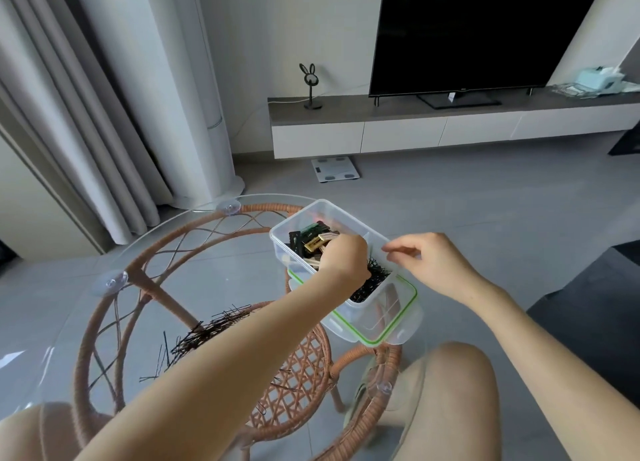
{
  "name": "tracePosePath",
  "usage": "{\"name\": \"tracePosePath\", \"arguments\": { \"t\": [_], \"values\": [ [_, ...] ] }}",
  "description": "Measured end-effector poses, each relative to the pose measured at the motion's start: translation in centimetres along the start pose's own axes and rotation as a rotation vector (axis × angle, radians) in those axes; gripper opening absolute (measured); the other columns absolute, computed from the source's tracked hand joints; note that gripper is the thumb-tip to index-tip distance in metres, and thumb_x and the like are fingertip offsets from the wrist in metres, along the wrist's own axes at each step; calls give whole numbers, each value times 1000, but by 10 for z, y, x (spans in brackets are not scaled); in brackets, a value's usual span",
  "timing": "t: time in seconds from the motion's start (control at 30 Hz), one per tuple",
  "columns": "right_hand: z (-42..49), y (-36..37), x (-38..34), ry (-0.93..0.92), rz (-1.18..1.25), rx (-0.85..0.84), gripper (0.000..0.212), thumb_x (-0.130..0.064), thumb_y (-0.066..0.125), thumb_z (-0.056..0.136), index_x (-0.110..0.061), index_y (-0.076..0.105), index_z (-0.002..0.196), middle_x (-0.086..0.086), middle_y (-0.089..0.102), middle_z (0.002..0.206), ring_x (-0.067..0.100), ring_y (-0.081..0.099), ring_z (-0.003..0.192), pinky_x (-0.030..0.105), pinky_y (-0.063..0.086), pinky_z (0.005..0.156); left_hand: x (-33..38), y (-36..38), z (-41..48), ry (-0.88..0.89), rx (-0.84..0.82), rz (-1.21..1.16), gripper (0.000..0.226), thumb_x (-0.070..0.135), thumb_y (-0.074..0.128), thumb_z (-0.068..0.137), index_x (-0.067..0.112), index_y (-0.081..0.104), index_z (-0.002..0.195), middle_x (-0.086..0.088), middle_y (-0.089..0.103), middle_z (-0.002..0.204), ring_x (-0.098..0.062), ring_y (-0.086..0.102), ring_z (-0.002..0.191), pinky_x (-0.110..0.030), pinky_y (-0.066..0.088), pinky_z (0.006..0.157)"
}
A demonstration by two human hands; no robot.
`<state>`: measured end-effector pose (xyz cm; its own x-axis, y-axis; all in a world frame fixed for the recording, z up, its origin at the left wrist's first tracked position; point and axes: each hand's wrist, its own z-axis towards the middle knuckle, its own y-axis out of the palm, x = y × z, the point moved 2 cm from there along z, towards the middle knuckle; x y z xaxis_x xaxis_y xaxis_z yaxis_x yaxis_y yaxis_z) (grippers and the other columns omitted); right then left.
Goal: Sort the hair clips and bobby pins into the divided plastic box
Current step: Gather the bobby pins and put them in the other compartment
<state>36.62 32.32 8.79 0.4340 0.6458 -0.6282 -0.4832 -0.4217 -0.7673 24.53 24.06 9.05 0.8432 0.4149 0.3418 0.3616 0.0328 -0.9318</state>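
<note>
Inside the box, left fingers: the left hand reaches down into the divided plastic box about where its divider runs. Its fingers are hidden under the back of the hand, so I cannot tell whether they are apart or clamped on anything.
Box's right rim, right fingers: the right hand has thumb and forefinger brought together on the rim, apparently pinching it to steady the box.
Box's far compartment: hair clips, black and gold, lie heaped just beyond the left knuckles.
Box's near compartment: bobby pins form a dark tangle beside the left wrist.
Under the box: a green-sealed lid serves as a base.
Left of the box: loose bobby pins lie on the glass table, well apart from the box.
Step in hand: probably dropping or settling an item in the box. Sorting looks well advanced, since no clips show outside it.
Next move: likely lift the left hand out, cross to the loose pins, gather a bunch and carry it to the near compartment. Thin pins on glass call for a careful pinch.
</note>
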Motion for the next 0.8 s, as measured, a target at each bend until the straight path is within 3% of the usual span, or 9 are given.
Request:
{"name": "tracePosePath", "arguments": {
  "t": [0.07, 0.1, 0.17, 0.23, 0.33, 0.6, 0.7, 0.8],
  "values": [
    [-1, -1, -2, 3, 8, -5, 17, -16, 63, 85, -18, 72, 99, -6, 72, 96, 6, 63, 86, 17, 43, 78, 0, -1, -1, -13, -53, -39, 46, 27, 58, 88, 7, 35, 53, -11, 57, 72, -31, 63, 93, -30, 40, 65],
    [-1, -1, -3, 3, 7, -7, 16, -17, 62, 86, -18, 72, 99, -6, 72, 95, 6, 63, 85, 16, 43, 76, 1, -4, -1, -27, -77, -100, 46, 30, 52, 91, 5, 38, 55, -15, 60, 77, -32, 62, 95, -31, 41, 67],
    [-1, 0, -6, 2, -2, -1, 17, -19, 60, 87, -17, 72, 99, -6, 72, 93, 7, 63, 83, 14, 44, 73, -2, -12, -2, -87, -115, -254, 42, 31, 42, 95, -5, 58, 80, -21, 65, 102, -33, 61, 102, -34, 46, 78],
    [-2, 1, -9, -3, -8, 28, 18, -20, 59, 88, -17, 71, 100, -4, 72, 95, 9, 64, 85, 20, 47, 75, -14, -21, -2, -132, -172, -432, 38, 27, 44, 94, -5, 62, 104, -19, 66, 111, -32, 63, 104, -36, 51, 90],
    [-7, 6, -20, -45, -32, 79, 17, -20, 59, 87, -16, 72, 97, -1, 74, 90, 15, 66, 84, 33, 52, 79, -36, -37, -7, -148, -215, -564, 30, 20, 51, 90, -2, 65, 104, -16, 70, 107, -25, 68, 98, -36, 54, 91],
    [-6, 19, -51, -69, -70, 167, 13, -16, 62, 84, -14, 74, 88, 0, 74, 81, 15, 65, 72, 27, 49, 71, -62, -50, -21, -61, -48, -438, 23, 15, 58, 83, -1, 73, 89, -8, 72, 75, -23, 70, 79, -36, 55, 88],
    [-18, 25, -67, -101, 4, 161, 11, -16, 64, 84, -14, 74, 88, -4, 73, 77, 8, 64, 67, 24, 50, 68, -75, -64, -34, -57, 115, -443, 23, 16, 59, 85, 0, 74, 87, -17, 73, 85, -28, 69, 78, -36, 56, 83],
    [-46, 54, -82, -185, 109, -17, 19, -22, 63, 84, -16, 71, 100, -12, 69, 91, -2, 62, 86, 11, 49, 74, -113, -69, -63, -58, 239, -307, 29, 28, 51, 92, 8, 70, 103, -10, 71, 107, -22, 64, 85, -22, 46, 75]
  ]
}}
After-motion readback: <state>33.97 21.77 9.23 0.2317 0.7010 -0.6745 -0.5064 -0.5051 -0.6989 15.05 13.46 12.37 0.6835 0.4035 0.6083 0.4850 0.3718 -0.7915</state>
